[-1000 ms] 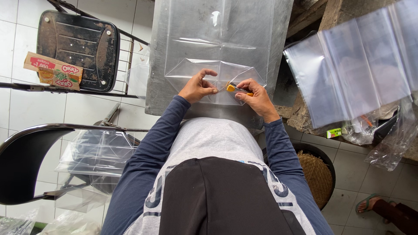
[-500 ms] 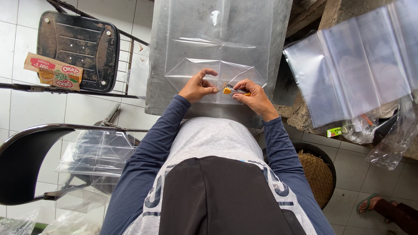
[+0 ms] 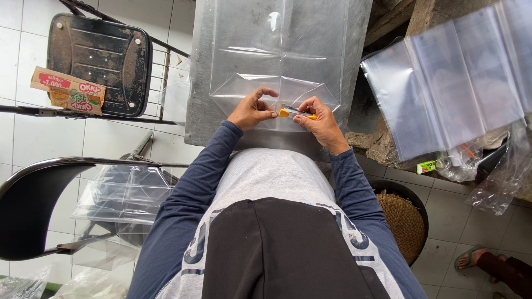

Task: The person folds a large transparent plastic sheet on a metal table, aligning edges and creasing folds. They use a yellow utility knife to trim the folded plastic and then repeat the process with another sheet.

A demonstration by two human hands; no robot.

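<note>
The left hand (image 3: 252, 111) and the right hand (image 3: 318, 123) meet over the near edge of a grey metal worktop (image 3: 197, 99). Between them lies a small utility knife (image 3: 295, 113) with a yellow-orange body and a grey metal section. The left thumb and forefinger pinch its yellow left end; the remaining left fingers are curled. The right-hand fingers are pressed together around the knife's right end, pinching it from above and below.

The knife sits just above a clear plastic bag (image 3: 277, 52) that lies flat on the worktop. The bag's near end is folded into a tapered, flattened panel, and both hands rest on that panel.

Surrounding items:
- Left of the worktop: a dark, worn metal chair seat (image 3: 100, 63) on a thin frame. A flat cardboard package (image 3: 67, 91) leans at its lower left corner; it is brown with a red and white label and a green patch.
- Lower left: a black curved chair back (image 3: 33, 210), with a stack of clear plastic sheets (image 3: 124, 194) just beside it.
- Right: large clear plastic sheets (image 3: 449, 83) hang overlapped. Below them lie crumpled clear bags (image 3: 499, 177) and a small green rectangular box (image 3: 426, 166) with a white label.
- Lower right: a round dark container with a woven basket (image 3: 402, 221) inside.
- Bottom right corner: another person's foot in a green sandal (image 3: 474, 258) on the white tiled floor (image 3: 33, 133).
</note>
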